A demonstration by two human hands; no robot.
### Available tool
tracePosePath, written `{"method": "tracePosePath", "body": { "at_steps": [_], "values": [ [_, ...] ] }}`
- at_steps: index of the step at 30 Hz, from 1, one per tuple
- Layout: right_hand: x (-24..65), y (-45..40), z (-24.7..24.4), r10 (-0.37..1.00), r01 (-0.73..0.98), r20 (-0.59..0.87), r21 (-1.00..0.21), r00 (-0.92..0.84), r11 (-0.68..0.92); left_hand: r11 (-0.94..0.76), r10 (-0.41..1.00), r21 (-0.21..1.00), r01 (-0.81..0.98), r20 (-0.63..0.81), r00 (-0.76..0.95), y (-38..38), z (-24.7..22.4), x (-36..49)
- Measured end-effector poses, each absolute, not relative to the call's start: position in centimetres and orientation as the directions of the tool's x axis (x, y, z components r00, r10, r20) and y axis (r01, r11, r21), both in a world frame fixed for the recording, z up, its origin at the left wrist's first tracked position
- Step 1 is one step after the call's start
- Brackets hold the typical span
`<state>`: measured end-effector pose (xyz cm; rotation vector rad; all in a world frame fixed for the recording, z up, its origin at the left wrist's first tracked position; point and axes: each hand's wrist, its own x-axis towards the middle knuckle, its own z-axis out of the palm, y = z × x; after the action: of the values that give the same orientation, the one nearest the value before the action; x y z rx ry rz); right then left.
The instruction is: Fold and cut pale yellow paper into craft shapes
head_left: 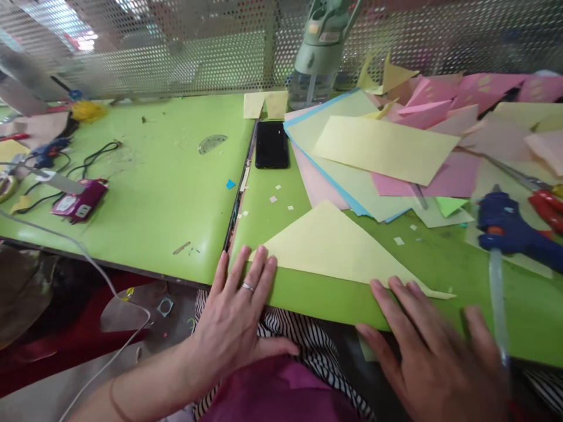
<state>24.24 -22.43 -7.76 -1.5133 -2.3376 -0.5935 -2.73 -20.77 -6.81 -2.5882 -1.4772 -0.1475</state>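
Note:
A pale yellow sheet of paper (pixel 329 246), folded into a wide triangle, lies on the green table near its front edge, its peak pointing away from me. My left hand (pixel 241 293) rests flat with fingers stretched out, the fingertips touching the paper's left corner; a ring is on one finger. At the right, my right hand (pixel 422 346) is spread, its fingertips at the lower right edge of the paper. The right hand is slightly blurred. Neither hand grips anything.
Behind the triangle lie a black phone (pixel 271 145) and a pile of coloured paper sheets (pixel 382 149). A clear bottle (pixel 319 58) stands by the perforated metal screen (pixel 197 47). A blue glue gun (pixel 514 228) is at right, a purple power adapter (pixel 81 199) with cables at left.

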Motion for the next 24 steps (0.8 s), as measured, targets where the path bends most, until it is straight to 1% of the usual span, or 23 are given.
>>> {"method": "tracePosePath", "body": {
  "at_steps": [7,9,11,14,17,20,24],
  "values": [
    [23.7,-22.6,-7.0,0.854,0.94,0.394,0.104,-0.339,0.325,-0.471,0.829,-0.078,0.879,0.301,0.471,-21.0,-6.4,-1.0],
    [22.7,-22.6,-6.7,0.857,0.946,0.405,0.092,-0.319,0.309,-0.483,0.818,-0.08,0.872,0.314,0.482,-21.0,-6.4,-0.7],
    [21.2,-22.4,-6.7,0.84,0.936,0.421,0.075,-0.343,0.345,-0.494,0.809,-0.093,0.864,0.316,0.496,-21.0,-6.7,-0.7],
    [18.6,-21.9,-7.1,0.786,0.878,0.434,0.021,-0.44,0.479,-0.498,0.804,-0.113,0.86,0.313,0.506,-20.9,-7.2,-0.9],
    [17.0,-21.2,-7.7,0.758,0.83,0.432,-0.039,-0.488,0.556,-0.504,0.801,-0.102,0.858,0.317,0.508,-21.0,-7.6,-1.1],
    [16.8,-20.9,-7.8,0.764,0.818,0.412,-0.069,-0.497,0.57,-0.517,0.795,-0.091,0.851,0.316,0.517,-21.2,-7.7,-1.2],
    [17.7,-21.3,-7.2,0.793,0.84,0.386,-0.078,-0.472,0.538,-0.516,0.801,-0.099,0.851,0.298,0.52,-21.2,-7.5,-1.3]
  ]
}}
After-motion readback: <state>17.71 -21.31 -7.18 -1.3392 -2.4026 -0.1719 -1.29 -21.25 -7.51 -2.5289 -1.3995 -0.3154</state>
